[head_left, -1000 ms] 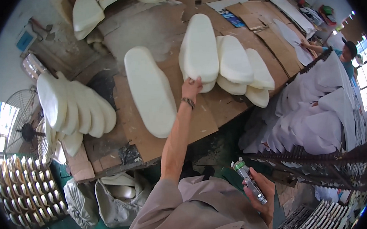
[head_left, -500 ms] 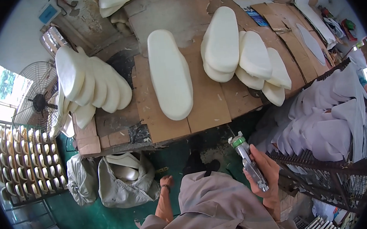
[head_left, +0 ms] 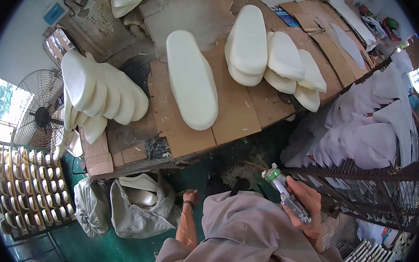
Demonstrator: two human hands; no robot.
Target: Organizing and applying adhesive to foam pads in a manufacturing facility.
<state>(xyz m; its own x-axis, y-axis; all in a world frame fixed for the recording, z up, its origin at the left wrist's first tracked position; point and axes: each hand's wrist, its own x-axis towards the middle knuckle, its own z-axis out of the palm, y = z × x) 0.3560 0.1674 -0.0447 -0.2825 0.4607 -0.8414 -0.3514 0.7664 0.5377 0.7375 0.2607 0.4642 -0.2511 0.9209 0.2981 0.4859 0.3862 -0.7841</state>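
A silver hand tool with a green collar is gripped in my right hand, its collared end tilted up and to the left. I cannot make out its exact kind. It is held in front of the table, apart from the foam pads. My left hand hangs low by my side with curled fingers; what it holds, if anything, is hidden. One long cream foam pad lies alone, flat on the cardboard-covered table. Right of it, more foam pads lie stacked and overlapping. A leaning row of similar pads stands at the left.
Stuffed grey sacks sit on the green floor under the table's left end. A fan and a rack of pale pieces stand at the left. On the right, a metal rack carries grey sheet pieces.
The view has shifted slightly, so the table and pads sit a little higher and farther left. My left hand has risen slightly. The tool stays in my right hand.
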